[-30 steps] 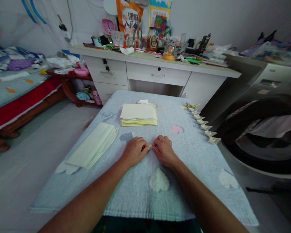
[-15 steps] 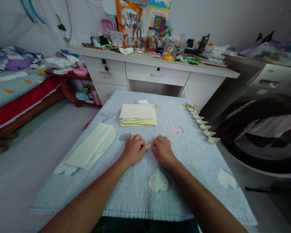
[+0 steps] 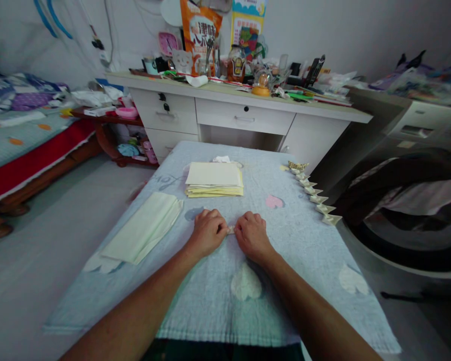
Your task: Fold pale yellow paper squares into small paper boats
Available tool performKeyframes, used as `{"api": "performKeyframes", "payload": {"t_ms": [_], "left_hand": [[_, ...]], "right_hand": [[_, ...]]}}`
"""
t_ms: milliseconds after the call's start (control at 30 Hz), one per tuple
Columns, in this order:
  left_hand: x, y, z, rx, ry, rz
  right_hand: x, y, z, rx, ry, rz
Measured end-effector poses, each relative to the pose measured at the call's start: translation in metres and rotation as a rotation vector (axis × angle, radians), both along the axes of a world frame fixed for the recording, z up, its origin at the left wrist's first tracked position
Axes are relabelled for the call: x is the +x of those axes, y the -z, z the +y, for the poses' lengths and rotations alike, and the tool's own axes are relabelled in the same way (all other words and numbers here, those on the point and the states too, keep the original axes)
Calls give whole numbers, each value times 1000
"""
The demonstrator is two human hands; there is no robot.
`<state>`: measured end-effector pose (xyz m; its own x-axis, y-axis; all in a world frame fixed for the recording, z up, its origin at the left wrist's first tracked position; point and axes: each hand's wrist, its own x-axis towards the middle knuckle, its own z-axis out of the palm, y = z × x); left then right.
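My left hand (image 3: 209,229) and my right hand (image 3: 252,233) are closed on a small folded piece of paper (image 3: 231,230), one at each end. Only a short pale strip of it shows between the fingers; the rest is hidden. Both hands rest low over the cloth-covered table (image 3: 304,281). Beyond them lies a stack of cream and yellow paper sheets (image 3: 214,175). To the left of my left hand is a pale green folded paper bundle (image 3: 141,228). A row of several small folded paper boats (image 3: 317,198) runs along the table's right edge.
A white desk (image 3: 244,115) crowded with jars, a pink clock (image 3: 168,43) and an orange snack bag (image 3: 200,37) stands behind the table. On the right is a washing machine (image 3: 417,125) with cloth in its open door. A bed (image 3: 26,135) is at the left.
Hardly anything differs. The fingers have shifted slightly at the folded paper, and a little more of the strip shows between them. The view has moved very slightly.
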<state>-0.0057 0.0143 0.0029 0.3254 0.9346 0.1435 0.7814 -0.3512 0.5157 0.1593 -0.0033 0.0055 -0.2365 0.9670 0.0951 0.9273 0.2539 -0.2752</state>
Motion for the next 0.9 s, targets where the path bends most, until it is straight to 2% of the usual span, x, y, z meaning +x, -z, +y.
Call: {"api": "performKeyframes", "payload": {"t_ms": [333,500,900], "left_hand": [[2,0,-2,8,-70,63],[1,0,-3,30,-120,82],[-2,0,-3,73,38,-64]], "right_hand": [[1,0,-2,9,69,3],[1,2,-3,38,50,31],[5,0,-5,40,-86,124]]}}
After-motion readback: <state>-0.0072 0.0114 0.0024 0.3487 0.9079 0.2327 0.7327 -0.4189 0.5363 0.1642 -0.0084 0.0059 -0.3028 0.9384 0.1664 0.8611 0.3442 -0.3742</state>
